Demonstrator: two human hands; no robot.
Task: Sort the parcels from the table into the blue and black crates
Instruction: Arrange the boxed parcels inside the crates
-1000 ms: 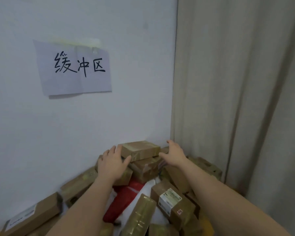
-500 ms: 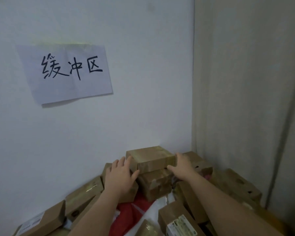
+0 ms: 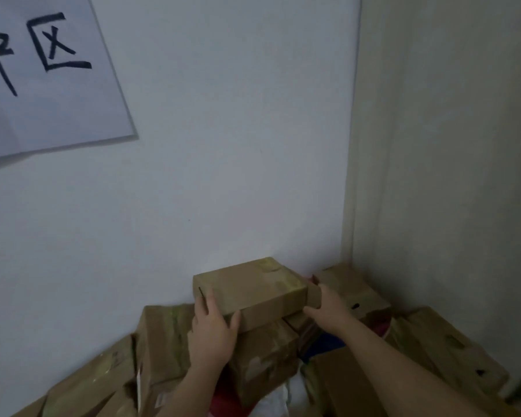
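1. Where the pale wall (image 3: 223,145) meets the beige curtain (image 3: 448,145), a heap of brown cardboard parcels (image 3: 169,341) fills the corner; whatever carries the heap is hidden beneath it.
2. On the wall, up and to the left of the heap, hangs a white paper sign (image 3: 42,85) with black handwritten characters, cut off by the frame edge.
3. At the top of the heap sits the top parcel (image 3: 250,287), a flat brown box close to the wall, with its broad face up.
4. Its long axis runs left to right and slightly away, so its right end points toward the curtain corner; its left end is nearer the sign.
5. Directly beneath it lies another brown box (image 3: 265,356), and to its right a box with small dark slots (image 3: 352,293) leans toward the curtain.
6. The left hand (image 3: 214,335) grips the top parcel's near-left corner: fingers lie up along the left end, the thumb presses the front face.
7. The right hand (image 3: 328,308) holds the right end, its fingers wrapped round that end and partly hidden behind the box, its thumb below the bottom edge.
8. Below the top parcel, between the forearms, a red and white package (image 3: 223,398) shows among the boxes.
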